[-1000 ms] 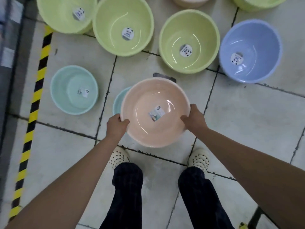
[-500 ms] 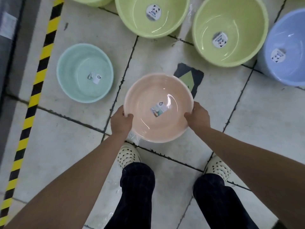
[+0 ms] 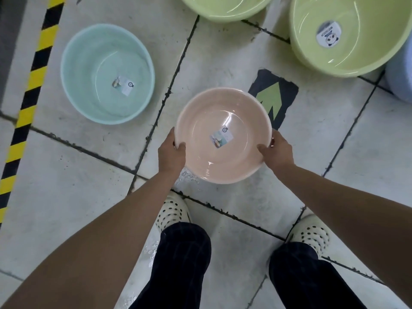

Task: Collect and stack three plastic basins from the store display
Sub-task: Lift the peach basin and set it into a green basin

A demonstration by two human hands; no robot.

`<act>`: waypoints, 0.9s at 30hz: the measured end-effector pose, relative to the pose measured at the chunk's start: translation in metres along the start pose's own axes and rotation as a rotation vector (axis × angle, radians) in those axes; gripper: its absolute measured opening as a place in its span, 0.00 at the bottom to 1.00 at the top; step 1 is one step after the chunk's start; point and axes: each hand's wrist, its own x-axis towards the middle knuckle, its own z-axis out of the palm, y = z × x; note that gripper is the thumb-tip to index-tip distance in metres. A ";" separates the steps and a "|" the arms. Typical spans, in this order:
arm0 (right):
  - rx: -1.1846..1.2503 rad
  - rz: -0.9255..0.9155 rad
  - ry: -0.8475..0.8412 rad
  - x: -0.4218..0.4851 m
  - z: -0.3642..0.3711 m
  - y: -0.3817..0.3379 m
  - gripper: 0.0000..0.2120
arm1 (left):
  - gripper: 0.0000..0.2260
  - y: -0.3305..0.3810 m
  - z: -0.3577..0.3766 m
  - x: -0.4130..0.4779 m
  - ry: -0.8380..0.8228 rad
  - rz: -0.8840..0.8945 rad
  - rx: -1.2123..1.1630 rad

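- basins of smooth, glossy plastic sat round and shallow across the floor; five showed in all, one peach, one mint, two lime green and a sliver of one pale blue.
- peach basin was at the centre of the view, gripped by both hands; its inside shone with curved highlights and carried one small paper label on the bottom.
- left hand was clamped on the peach basin's rim at 8 o'clock, thumb hooked over the edge into the bowl.
- right hand was clamped on the rim at 4 o'clock, thumb likewise inside the edge, fingers under the outside wall.
- mint basin stood on the floor at 10 o'clock from the peach one, well apart, with a stepped inner wall and one small label in its bottom.
- lime green basins: one at 1 o'clock with a round panda sticker inside, the other at 12 o'clock, cut by the top edge.
- pale blue basin showed only as a curved wall at the right edge, at 2 o'clock.
- floor tiles were pale, matt and scuffed, with dark, ragged grout lines.
- one dark floor sticker with a light green arrow lay just past the peach basin at 1 o'clock.
- one yellow-and-black striped tape ran along the left side.
- two cream perforated clogs and two dark trouser legs were at 6 o'clock.
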 end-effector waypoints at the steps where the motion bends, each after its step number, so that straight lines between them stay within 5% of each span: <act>1: 0.005 0.001 0.002 0.002 0.002 0.001 0.23 | 0.22 -0.003 0.002 0.001 0.002 0.005 0.003; 13: 0.051 -0.046 0.023 -0.017 -0.003 -0.036 0.23 | 0.14 0.011 -0.024 -0.008 0.100 -0.169 -0.181; 27: -0.181 -0.197 -0.143 -0.158 -0.022 -0.272 0.23 | 0.14 0.077 -0.250 -0.100 0.239 -0.212 -0.349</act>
